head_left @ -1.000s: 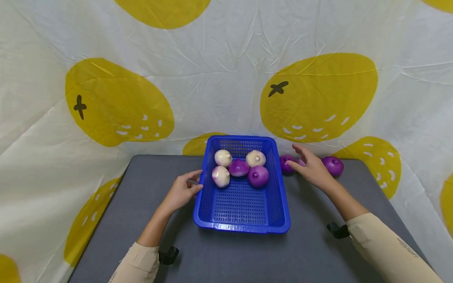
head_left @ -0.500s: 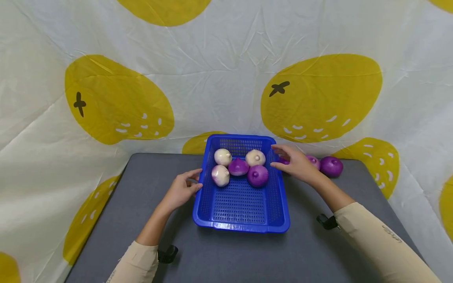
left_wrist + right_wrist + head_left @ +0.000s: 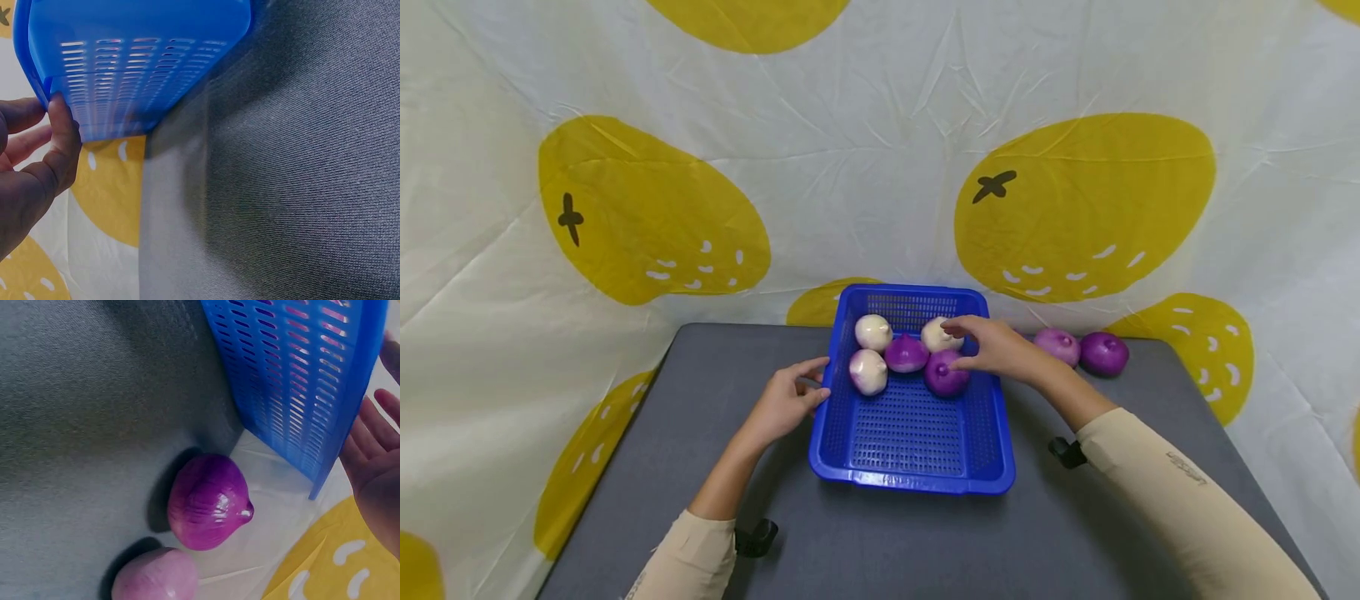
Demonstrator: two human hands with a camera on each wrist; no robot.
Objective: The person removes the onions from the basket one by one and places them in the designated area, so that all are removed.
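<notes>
While left hand (image 3: 786,406) steadies basket (image 3: 910,433), right hand (image 3: 1000,350) over purple onion (image 3: 945,375).

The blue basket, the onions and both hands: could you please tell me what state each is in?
Blue basket: upright on the grey table, holding five onions at its far end.
Basket onions: lying loose, none gripped.
Table onions: lying outside, right of the basket.
Left hand: thumb against the basket's left wall.
Right hand: fingers straight, empty, over the basket's far right corner.
</notes>
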